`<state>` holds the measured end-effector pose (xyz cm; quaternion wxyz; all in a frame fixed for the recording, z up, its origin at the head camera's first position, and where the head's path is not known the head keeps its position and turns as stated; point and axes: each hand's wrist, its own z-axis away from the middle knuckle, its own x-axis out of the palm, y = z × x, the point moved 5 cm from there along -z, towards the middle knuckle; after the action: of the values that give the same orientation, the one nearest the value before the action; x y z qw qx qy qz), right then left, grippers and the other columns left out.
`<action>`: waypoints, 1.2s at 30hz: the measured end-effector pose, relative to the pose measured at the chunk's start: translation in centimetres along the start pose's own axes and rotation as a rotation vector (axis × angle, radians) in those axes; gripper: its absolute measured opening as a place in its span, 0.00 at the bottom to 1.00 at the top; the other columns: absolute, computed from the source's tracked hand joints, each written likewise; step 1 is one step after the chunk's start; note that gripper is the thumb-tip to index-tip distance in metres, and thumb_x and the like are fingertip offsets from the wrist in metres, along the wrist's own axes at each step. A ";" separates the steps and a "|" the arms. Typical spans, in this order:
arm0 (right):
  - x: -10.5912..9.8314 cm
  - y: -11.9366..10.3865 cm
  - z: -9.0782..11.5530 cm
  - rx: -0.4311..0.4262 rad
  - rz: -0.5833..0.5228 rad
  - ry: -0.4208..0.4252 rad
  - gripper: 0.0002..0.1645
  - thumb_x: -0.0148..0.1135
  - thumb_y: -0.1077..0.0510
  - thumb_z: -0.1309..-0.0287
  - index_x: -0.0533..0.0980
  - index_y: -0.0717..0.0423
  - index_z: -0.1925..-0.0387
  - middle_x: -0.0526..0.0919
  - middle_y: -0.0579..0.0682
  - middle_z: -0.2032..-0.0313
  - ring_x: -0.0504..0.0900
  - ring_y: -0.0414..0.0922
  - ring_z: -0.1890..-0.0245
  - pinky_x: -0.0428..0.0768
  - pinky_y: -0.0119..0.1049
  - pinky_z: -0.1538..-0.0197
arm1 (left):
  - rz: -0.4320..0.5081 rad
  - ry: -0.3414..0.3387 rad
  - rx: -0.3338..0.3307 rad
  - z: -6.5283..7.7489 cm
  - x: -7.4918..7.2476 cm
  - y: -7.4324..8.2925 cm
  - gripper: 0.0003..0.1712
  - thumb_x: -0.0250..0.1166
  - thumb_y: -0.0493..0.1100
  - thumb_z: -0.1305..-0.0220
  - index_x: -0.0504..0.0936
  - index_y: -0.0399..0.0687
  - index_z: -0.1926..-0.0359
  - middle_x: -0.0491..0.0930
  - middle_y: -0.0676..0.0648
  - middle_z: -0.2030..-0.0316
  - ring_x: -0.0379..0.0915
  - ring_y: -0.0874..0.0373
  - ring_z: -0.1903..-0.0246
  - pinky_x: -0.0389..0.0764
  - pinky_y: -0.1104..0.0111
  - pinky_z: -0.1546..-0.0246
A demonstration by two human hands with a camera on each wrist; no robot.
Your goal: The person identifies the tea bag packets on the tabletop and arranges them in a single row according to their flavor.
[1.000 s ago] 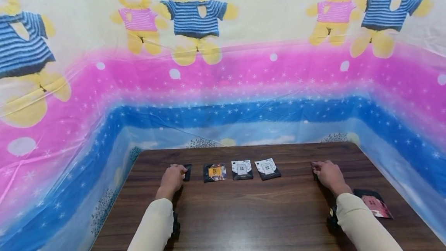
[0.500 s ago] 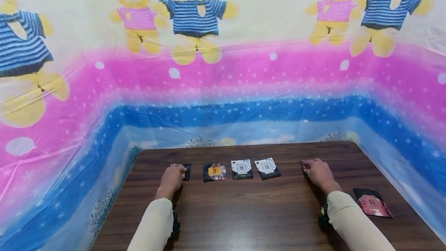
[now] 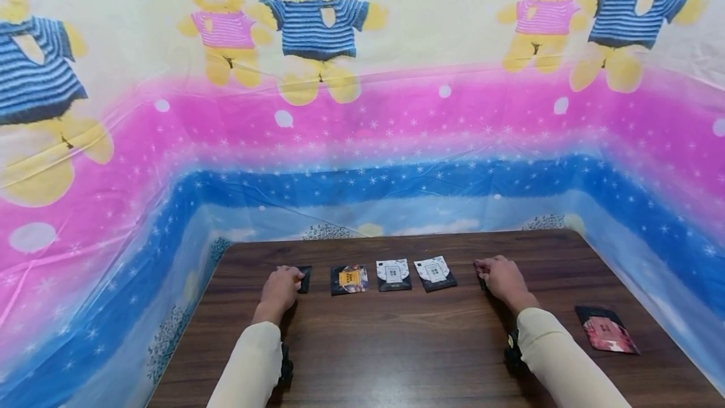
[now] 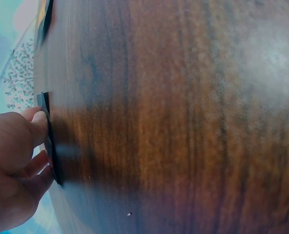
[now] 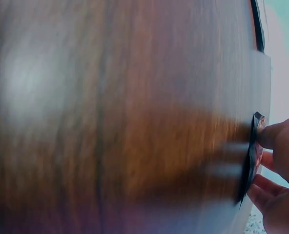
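My left hand (image 3: 281,291) holds a dark sachet (image 3: 306,280) by thumb and fingers at the left end of a row; most of that sachet is hidden beneath the hand. In the left wrist view the sachet (image 4: 55,161) lies flat on the wood. My right hand (image 3: 503,279) grips another dark sachet (image 3: 481,277) at the row's right end. The right wrist view shows this sachet (image 5: 253,156), dark and reddish, slightly bent between thumb and fingertips, close to the table. Between the hands lie an orange-labelled sachet (image 3: 348,279) and two white-and-black sachets (image 3: 393,275).
A red-and-black sachet (image 3: 607,330) lies apart on the right side of the brown wooden table (image 3: 374,345). A bear-printed cloth (image 3: 362,124) hangs behind the table and along both sides.
My right hand has slid leftward with its sachet, towards the white-and-black ones, uncovering more of the red-and-black sachet. The left hand has stayed put on its sachet.
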<state>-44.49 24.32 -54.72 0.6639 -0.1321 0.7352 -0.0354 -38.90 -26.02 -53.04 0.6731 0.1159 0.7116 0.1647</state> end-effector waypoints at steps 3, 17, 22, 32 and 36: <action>0.1 -0.5 -0.2 -0.001 0.003 -0.007 0.22 0.60 0.59 0.30 0.78 0.60 0.38 0.77 0.70 0.40 0.76 0.67 0.39 0.71 0.62 0.33 | 0.003 0.002 0.002 -0.1 0.0 0.0 0.15 0.61 0.37 0.27 0.84 0.41 0.43 0.75 0.33 0.36 0.62 0.31 0.29 0.68 0.40 0.31; 0.5 -2.0 -1.2 -0.026 0.000 -0.009 0.22 0.59 0.60 0.29 0.78 0.60 0.37 0.78 0.67 0.40 0.75 0.65 0.37 0.71 0.61 0.32 | -0.014 0.005 0.016 -0.4 -0.5 0.5 0.15 0.62 0.37 0.27 0.84 0.42 0.43 0.76 0.33 0.36 0.63 0.31 0.30 0.68 0.40 0.31; 0.3 -2.5 -1.4 -0.056 -0.017 0.002 0.22 0.60 0.60 0.30 0.78 0.60 0.37 0.78 0.68 0.40 0.76 0.66 0.39 0.72 0.62 0.34 | -0.025 0.010 0.021 -0.4 -0.6 0.5 0.15 0.62 0.37 0.28 0.84 0.42 0.43 0.76 0.33 0.37 0.65 0.31 0.31 0.70 0.41 0.32; 0.3 -2.9 -1.6 -0.084 -0.028 -0.014 0.23 0.59 0.61 0.30 0.77 0.60 0.36 0.78 0.68 0.40 0.75 0.67 0.39 0.72 0.63 0.34 | -0.040 0.018 0.031 0.0 -0.6 0.6 0.15 0.62 0.37 0.27 0.84 0.40 0.43 0.76 0.32 0.37 0.67 0.30 0.33 0.72 0.42 0.33; 0.4 -2.6 -1.2 -0.092 -0.067 -0.024 0.23 0.60 0.61 0.30 0.77 0.58 0.35 0.78 0.68 0.39 0.74 0.69 0.38 0.72 0.65 0.35 | -0.038 0.011 0.031 0.4 -0.4 0.5 0.15 0.62 0.37 0.28 0.84 0.40 0.43 0.76 0.32 0.37 0.66 0.30 0.32 0.71 0.41 0.33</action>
<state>-45.36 21.53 -54.37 0.6642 -0.1877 0.7232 -0.0221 -38.48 -25.68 -52.46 0.6702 0.1115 0.7200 0.1415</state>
